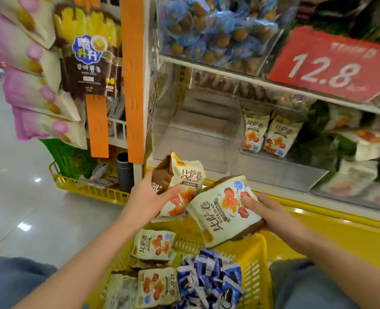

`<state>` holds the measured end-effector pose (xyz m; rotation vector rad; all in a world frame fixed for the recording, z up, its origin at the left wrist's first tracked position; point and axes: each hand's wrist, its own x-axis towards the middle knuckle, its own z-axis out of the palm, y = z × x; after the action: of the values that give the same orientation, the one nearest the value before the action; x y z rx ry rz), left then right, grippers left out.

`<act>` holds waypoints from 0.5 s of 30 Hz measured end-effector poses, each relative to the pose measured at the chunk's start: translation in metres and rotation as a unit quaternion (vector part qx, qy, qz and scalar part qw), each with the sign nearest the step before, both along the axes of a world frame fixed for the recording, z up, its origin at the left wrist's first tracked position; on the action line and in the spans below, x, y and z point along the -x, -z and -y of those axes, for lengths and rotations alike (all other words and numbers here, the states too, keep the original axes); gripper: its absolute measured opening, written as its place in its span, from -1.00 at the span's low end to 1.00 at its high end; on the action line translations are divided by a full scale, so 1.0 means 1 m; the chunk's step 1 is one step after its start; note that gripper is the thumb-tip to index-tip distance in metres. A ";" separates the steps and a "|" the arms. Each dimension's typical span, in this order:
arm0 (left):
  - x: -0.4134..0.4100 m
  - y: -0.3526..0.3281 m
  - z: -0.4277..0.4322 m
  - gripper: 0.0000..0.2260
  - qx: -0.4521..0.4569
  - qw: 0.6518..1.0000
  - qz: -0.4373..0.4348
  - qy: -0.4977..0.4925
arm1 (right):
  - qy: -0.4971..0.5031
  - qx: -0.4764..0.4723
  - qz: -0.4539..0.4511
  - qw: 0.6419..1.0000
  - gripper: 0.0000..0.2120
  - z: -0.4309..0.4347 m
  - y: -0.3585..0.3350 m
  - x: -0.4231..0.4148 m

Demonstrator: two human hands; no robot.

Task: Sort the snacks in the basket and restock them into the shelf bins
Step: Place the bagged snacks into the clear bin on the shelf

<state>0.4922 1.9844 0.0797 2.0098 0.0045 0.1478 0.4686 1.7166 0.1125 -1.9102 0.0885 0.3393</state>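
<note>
My left hand [150, 198] grips a cream and brown snack pack [182, 181] printed with red pizza rolls, held above the yellow basket [254, 262]. My right hand [266, 210] holds a second, matching pack [222, 210] beside it, thumb on its front. Both packs hover just in front of the clear shelf bins. The left clear bin [193, 134] looks bare inside. The bin to its right [271, 134] has two of the same packs standing upright. In the basket lie several more cream packs [153, 244] and a heap of small blue and white packets [211, 277].
A red price sign reading 12.8 [331, 65] hangs on the shelf above. The upper bin holds blue-wrapped snacks [209, 30]. Green and white packs [349, 148] fill bins at right. An orange hanging strip [133, 74] with chip bags and another yellow basket [90, 188] stand at left.
</note>
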 end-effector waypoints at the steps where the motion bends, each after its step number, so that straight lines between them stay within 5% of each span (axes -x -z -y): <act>1: -0.002 -0.006 0.002 -0.68 0.015 1.000 0.005 -0.004 | 0.022 -0.040 0.015 0.999 -0.50 0.002 -0.006 0.001; 5: -0.007 -0.017 0.015 -0.62 0.067 0.997 -0.024 0.006 | 0.153 -0.179 0.065 0.970 -0.55 -0.005 -0.009 0.002; 8: -0.004 -0.017 0.028 -0.46 0.222 0.966 -0.127 0.028 | 0.199 -0.219 0.025 0.955 -0.61 -0.023 0.000 0.000; 15: -0.013 -0.017 0.032 -0.35 0.419 0.884 -0.203 0.037 | 0.085 -0.207 -0.102 0.969 -0.56 -0.039 0.009 -0.005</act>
<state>0.5048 1.9526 0.0969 1.1354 0.2224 -0.2902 0.4735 1.7558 0.1032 -1.4396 0.2946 0.4024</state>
